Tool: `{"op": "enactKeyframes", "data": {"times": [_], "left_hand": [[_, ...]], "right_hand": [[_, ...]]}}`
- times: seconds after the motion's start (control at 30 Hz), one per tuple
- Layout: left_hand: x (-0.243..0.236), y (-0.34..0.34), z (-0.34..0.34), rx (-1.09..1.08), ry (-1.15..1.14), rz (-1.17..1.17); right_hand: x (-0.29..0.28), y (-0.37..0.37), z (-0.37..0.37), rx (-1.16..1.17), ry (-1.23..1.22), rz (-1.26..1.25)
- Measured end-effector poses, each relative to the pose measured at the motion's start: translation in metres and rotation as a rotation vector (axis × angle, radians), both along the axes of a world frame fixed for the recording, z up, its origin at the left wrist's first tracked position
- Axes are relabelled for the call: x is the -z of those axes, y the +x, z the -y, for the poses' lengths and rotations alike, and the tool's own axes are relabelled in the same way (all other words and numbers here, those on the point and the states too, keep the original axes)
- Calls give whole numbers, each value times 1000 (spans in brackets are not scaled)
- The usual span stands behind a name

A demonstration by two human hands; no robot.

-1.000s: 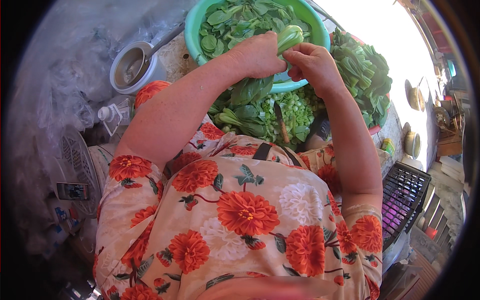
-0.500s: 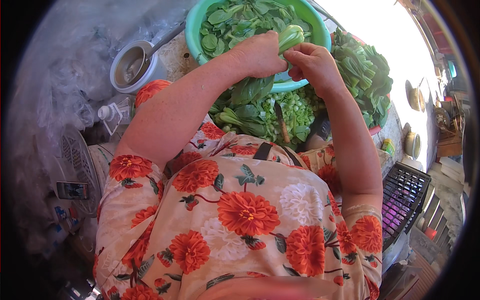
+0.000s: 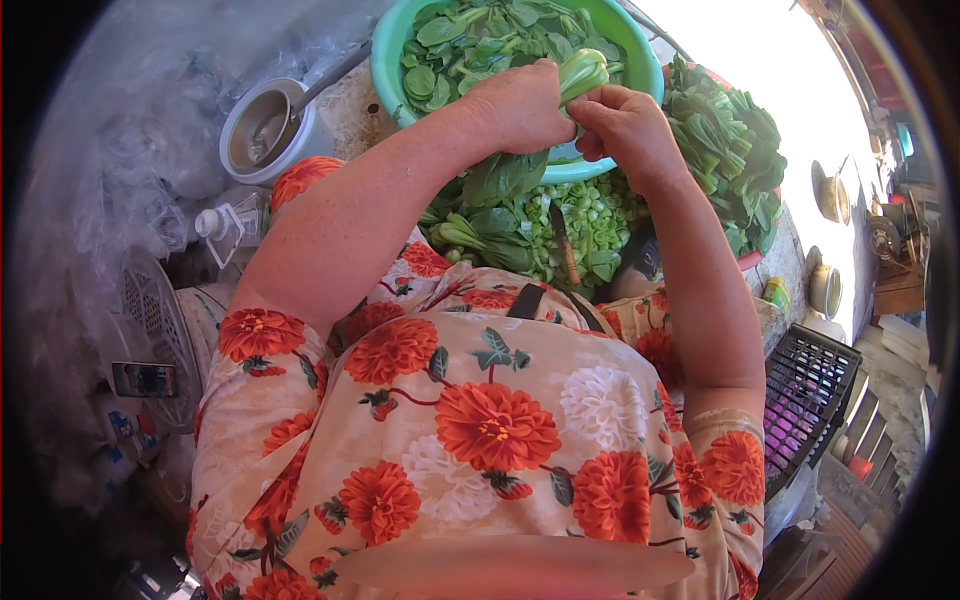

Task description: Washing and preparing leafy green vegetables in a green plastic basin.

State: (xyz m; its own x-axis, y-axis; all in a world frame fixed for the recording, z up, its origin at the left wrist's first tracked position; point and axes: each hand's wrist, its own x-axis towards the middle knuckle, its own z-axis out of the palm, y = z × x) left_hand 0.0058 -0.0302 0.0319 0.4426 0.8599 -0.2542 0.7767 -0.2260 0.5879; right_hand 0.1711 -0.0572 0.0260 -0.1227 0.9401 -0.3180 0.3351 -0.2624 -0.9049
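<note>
My left hand is closed around a bok choy, its pale stem end pointing up and to the right and its leaves hanging below my fist. On the near right side of the stalks, my right hand pinches the bok choy between thumb and fingers. Both hands are over the near rim of a green basin, which holds loose green leaves. Below them lie more whole bok choy and a heap of cut stem ends. A knife rests on that heap.
A pile of leafy greens fills a red container at the right. To the left stand a white pot with a ladle and a plastic jug. A phone leans farther left; a black crate is at the right.
</note>
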Motion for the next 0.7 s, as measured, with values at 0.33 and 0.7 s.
{"op": "enactKeyframes", "data": {"times": [0.33,0.7], "left_hand": [[1,-1,0,-1,0,-9],[5,-2,2,16,29,-46]], "right_hand": [[0,-2,-1,13,-16,-4],[5,-5,2,25,-22,-12]]}}
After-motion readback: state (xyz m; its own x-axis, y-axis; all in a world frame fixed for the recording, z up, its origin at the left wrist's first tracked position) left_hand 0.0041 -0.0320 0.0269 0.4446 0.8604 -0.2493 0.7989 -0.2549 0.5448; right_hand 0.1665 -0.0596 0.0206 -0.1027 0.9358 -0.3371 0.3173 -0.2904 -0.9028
